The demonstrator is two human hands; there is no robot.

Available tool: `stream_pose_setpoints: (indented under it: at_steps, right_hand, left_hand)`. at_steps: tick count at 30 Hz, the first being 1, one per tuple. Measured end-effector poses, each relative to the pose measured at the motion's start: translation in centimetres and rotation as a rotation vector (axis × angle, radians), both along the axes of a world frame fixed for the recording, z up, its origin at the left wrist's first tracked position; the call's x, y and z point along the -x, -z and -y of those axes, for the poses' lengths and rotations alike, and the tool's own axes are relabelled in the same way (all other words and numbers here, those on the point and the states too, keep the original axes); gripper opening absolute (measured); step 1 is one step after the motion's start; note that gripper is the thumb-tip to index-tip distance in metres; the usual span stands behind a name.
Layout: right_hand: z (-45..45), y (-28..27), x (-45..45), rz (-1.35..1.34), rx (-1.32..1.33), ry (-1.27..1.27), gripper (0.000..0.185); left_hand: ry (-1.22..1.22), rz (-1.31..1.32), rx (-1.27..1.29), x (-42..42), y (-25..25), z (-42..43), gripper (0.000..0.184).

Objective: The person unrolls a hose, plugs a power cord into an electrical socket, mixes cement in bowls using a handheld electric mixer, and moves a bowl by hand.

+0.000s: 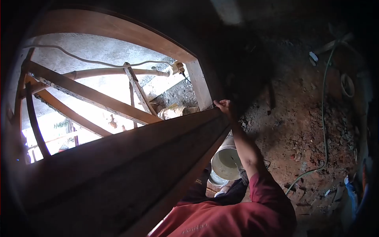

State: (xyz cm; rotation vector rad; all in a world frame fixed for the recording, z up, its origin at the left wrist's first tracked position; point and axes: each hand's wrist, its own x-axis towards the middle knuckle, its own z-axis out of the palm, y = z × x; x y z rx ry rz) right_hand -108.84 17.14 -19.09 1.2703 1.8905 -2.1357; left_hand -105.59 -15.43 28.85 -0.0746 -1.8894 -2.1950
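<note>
My right hand (224, 105) is at the corner of a large wooden frame (197, 85), with thumb and fingers pinched together. Whatever may be between the fingertips is too small and dark to make out. From that corner a broad, dark wooden member (118, 170) of the frame runs to the lower left, close to the camera. My left hand does not show. Below my right forearm stands a whitish bucket (228, 162), open at the top, with a dark-handled thing leaning at its rim.
Through the frame, wooden struts (90, 94) and a bamboo pole (106, 72) cross a bright area. A pale cable (98, 62) leads to a plug or socket (179, 68). A green hose (324, 106) lies along rubble-strewn reddish ground (292, 130) at right.
</note>
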Motion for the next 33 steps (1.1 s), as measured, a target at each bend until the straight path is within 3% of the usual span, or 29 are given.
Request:
stream_pose_setpoints:
  at_steps: [1,3,8,11,13,16,17,19,20,22,23,24,26,30,31,32,33]
  right_hand:
    - [0.2,-0.3,0.1,0.003,0.003,-0.014,0.041]
    - [0.6,-0.9,1.2,0.003,-0.273,-0.235,0.045]
    - [1.2,0.5,3.1,-0.121,-0.15,-0.343,0.041]
    - [3.1,2.2,5.3,-0.302,-0.169,-0.203,0.034]
    - [4.1,2.8,7.8,-0.559,-0.042,0.016,0.027]
    - [3.2,-0.5,10.4,-0.547,-0.021,0.022,0.027]
    - [3.6,-0.8,11.8,-0.605,0.078,0.136,0.035]
    - [2.7,-3.4,14.0,-0.577,0.063,0.172,0.039]
    - [2.0,-4.9,14.8,-0.53,0.049,0.201,0.043]
    - [0.5,-6.0,16.7,-0.65,0.192,0.25,0.047]
    - [0.0,-6.9,17.3,-0.586,0.296,0.27,0.042]
    - [-0.4,-6.4,17.7,-0.518,0.403,0.293,0.038]
    - [-1.7,-6.4,18.0,-0.478,0.477,0.176,0.031]
    - [-1.5,-10.7,16.4,-0.324,0.622,0.259,0.027]
    - [-1.3,-11.6,15.8,-0.296,0.632,0.269,0.026]
    - [-1.3,-12.2,15.4,-0.271,0.636,0.276,0.025]
    - [-1.2,-12.5,14.9,-0.246,0.64,0.285,0.025]
  left_hand:
    - [-0.054,0.048,0.031,0.5,1.5,-0.1,0.075]
    - [-0.136,0.142,0.071,1.5,4.1,-0.3,0.073]
    - [-0.203,0.338,0.114,3.8,9.8,-0.7,0.068]
    - [-0.202,0.426,0.134,5.1,12.7,-1.3,0.065]
    - [-0.187,0.473,0.151,6.3,14.5,-2.0,0.063]
    - [-0.153,0.534,0.176,8.3,16.8,-3.1,0.06]
    - [-0.133,0.548,0.197,9.1,17.6,-3.7,0.058]
    - [-0.059,0.54,0.362,10.9,19.2,-4.5,0.056]
    - [0.044,0.422,0.817,12.0,20.5,-4.3,0.055]
    - [0.133,0.34,1.01,14.9,22.1,-6.3,0.053]
    - [0.071,0.615,0.126,15.9,21.3,-10.4,0.034]
    - [0.094,0.624,0.137,17.9,22.4,-10.9,0.034]
    - [0.386,0.691,0.031,22.9,25.6,-11.2,0.039]
    - [0.364,0.714,-0.025,31.0,25.1,-11.0,0.053]
    - [0.236,0.667,-0.008,32.0,23.7,-12.5,0.058]
    - [0.479,0.432,0.175,34.1,25.3,-10.4,0.068]
    - [0.45,0.177,0.657,35.8,25.3,-10.3,0.069]
